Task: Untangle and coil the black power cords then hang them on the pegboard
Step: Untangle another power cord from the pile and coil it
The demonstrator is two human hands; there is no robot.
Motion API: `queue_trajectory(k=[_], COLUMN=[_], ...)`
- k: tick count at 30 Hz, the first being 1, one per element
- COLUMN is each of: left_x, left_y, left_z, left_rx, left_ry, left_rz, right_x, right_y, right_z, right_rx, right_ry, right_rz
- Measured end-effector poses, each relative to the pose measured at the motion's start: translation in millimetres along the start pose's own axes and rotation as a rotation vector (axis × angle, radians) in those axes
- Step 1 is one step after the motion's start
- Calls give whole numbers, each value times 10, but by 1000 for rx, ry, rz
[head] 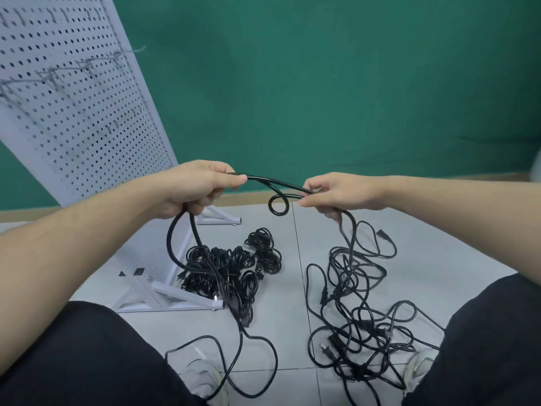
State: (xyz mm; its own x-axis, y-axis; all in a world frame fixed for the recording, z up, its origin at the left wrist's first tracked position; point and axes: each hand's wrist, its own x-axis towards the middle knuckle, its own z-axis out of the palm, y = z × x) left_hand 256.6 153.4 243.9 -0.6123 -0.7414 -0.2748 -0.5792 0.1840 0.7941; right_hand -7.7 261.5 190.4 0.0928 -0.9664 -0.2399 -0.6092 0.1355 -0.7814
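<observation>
Holding the black cord (275, 183) pinched in my left hand (193, 189) and right hand (333, 194), I'd untwist the small kink (278, 205) just below my right fingertips (307, 202) before coiling.

There were two hands (193, 189), one pegboard (73, 112), two heaps of cords (234, 271) and two shoes (205, 373).

Bare forearms, no sleeves visible; black trousers (73, 356) on both legs; light-coloured shoes (205, 373), blurred, detail unclear.
</observation>
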Motion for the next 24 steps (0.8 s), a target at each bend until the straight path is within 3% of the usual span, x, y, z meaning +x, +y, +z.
queue_trajectory(k=[4,9,13,16,19,22,24], left_x=[-48,-116,-67,55,104,112,99], left_y=[-186,-492,-408,-211,-92,-20,29], left_z=[-161,-130,-5,228,440,464,464], left_rx=[57,171,183,114,224,444,432], left_ry=[-117,-283,-148,-26,-94,-1,71], left_rz=[-151,-265,37,240,270,314,381], right_x=[10,38,49,103,116,109,121], right_y=[31,-212,-480,-565,-562,-481,-345], right_z=[7,106,242,332,271,227,226], right_rx=[15,-146,-299,-170,-13,-31,-105], right_ry=[-60,52,52,4,6,-11,-13], right_rz=[52,-38,-178,-243,-225,-163,-119])
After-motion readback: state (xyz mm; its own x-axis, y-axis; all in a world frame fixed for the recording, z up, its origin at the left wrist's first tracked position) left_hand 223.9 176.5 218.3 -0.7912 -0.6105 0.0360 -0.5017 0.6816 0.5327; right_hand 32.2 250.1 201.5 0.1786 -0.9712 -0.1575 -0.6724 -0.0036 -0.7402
